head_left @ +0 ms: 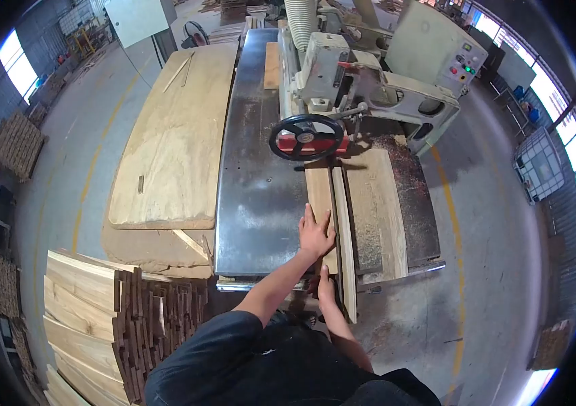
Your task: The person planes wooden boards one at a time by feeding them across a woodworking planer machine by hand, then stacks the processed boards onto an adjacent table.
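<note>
My left hand (316,233) lies on a light wooden board (319,189), its fingers spread and pointing toward the machine. At the near end of that board is my right hand (326,289), thumb up against the wood; its other fingers are hidden. The board's far end reaches under the machine (328,74), beside the black handwheel (307,137). Just right of the board runs a long narrow strip of wood (345,250), which sticks out past the near table edge.
The steel table (254,203) has sawdust and wider boards (390,216) at its right. On the left stand a large plywood-topped surface (166,155) and a stack of planks (85,298). A control panel (462,64) with buttons is at the back right.
</note>
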The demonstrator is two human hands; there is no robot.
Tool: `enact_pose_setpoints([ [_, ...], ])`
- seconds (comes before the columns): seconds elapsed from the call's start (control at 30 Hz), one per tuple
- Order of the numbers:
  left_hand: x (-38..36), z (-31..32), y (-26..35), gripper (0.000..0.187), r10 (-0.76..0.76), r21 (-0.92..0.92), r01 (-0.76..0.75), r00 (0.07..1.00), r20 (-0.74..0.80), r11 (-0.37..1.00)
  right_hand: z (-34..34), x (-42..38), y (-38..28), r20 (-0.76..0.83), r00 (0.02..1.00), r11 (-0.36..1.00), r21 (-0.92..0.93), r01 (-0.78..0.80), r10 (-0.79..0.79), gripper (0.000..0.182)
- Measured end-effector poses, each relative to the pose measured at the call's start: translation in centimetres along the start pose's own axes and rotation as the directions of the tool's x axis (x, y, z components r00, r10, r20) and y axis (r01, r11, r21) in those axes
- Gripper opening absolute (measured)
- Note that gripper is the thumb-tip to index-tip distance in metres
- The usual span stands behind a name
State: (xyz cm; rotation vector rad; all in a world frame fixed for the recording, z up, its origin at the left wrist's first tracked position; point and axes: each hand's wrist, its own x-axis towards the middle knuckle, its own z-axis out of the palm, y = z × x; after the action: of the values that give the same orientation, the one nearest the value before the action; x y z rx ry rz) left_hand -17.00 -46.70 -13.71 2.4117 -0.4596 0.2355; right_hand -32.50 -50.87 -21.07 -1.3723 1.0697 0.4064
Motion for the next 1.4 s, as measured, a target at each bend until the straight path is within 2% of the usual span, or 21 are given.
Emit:
enact_pose_setpoints([
  [0.03,-0.1,0.1,0.1,0.060,-0.001,0.002,0.002,1.000,-0.015,1.000,0.3,1.7,1.5,-0.109,0.987,0.993,0.006,0.119,-0.118,0.076],
  [0.07,0.0,0.0,0.1,0.060,0.004,0.004,-0.004,1.000,-0.028,1.000,0.5,2.6,2.2,-0.220,0.947,0.971,0.004,0.239,-0.233,0.075],
  [0.1,0.0,0.0,0.1,0.059,0.005,0.000,-0.005,1.000,-0.026,1.000,-0.2,0.2,0.4,-0.096,0.975,0.979,0.004,0.202,-0.201,0.076],
  [0.13,0.1,0.0,0.0,0.059,0.014,-0.003,-0.014,1.000,-0.020,1.000,-0.5,-1.3,-0.9,-0.104,0.975,0.980,0.011,0.201,-0.199,0.076],
  [0.2,0.0,0.0,-0.1,0.059,0.029,0.009,-0.029,0.998,-0.052,1.000,-0.9,-3.1,-2.0,0.028,0.977,0.973,0.107,0.207,-0.211,0.075],
  [0.27,0.0,0.0,0.0,0.059,0.031,-0.007,-0.032,0.998,-0.051,0.999,-0.9,2.9,2.4,-0.094,0.965,0.970,-0.019,0.242,-0.243,0.074],
  [0.4,0.0,0.0,-0.1,0.061,0.027,-0.033,-0.029,0.998,-0.060,0.999,-1.4,2.2,1.6,-0.010,0.979,0.978,-0.048,0.204,-0.205,0.075],
  [0.47,-0.1,0.0,-0.1,0.061,0.028,-0.012,-0.029,0.998,-0.048,1.000,-1.4,-2.9,-2.2,0.136,0.980,0.989,-0.004,0.148,-0.146,0.076],
  [0.53,0.1,-0.1,-0.4,0.061,0.035,0.003,-0.035,0.999,-0.031,0.999,-1.3,-3.2,-2.5,0.184,0.979,0.996,0.053,0.077,-0.085,0.077],
  [0.67,0.0,0.1,-0.1,0.061,0.028,-0.012,-0.029,0.999,-0.039,1.000,-0.9,-2.7,-1.7,0.105,0.982,0.987,0.051,0.153,-0.157,0.077],
  [0.73,0.0,0.0,-0.1,0.060,0.034,-0.019,-0.035,0.998,-0.059,0.999,-0.8,0.3,0.2,0.066,0.980,0.982,0.023,0.187,-0.188,0.077],
  [0.83,0.1,-0.2,0.0,0.059,0.032,-0.020,-0.033,0.997,-0.072,0.999,-1.1,5.7,3.6,-0.060,0.970,0.965,-0.134,0.224,-0.234,0.077],
  [0.93,0.0,-0.4,-0.1,0.060,0.037,-0.020,-0.038,0.996,-0.077,0.999,-1.1,7.3,4.9,-0.111,0.964,0.959,-0.177,0.220,-0.242,0.078],
  [1.13,-0.1,-0.1,-0.3,0.060,0.033,-0.046,-0.035,0.998,-0.060,0.998,-1.2,6.3,4.2,-0.057,0.960,0.951,-0.161,0.262,-0.275,0.079],
  [1.23,-0.1,-0.2,-0.3,0.060,0.040,-0.038,-0.043,0.997,-0.073,0.998,-1.1,7.3,4.7,-0.095,0.967,0.961,-0.174,0.217,-0.236,0.080],
  [1.4,-0.1,-0.4,-0.2,0.060,0.035,-0.043,-0.037,0.998,-0.052,0.998,-1.0,6.7,4.2,-0.085,0.964,0.957,-0.171,0.235,-0.252,0.082],
])
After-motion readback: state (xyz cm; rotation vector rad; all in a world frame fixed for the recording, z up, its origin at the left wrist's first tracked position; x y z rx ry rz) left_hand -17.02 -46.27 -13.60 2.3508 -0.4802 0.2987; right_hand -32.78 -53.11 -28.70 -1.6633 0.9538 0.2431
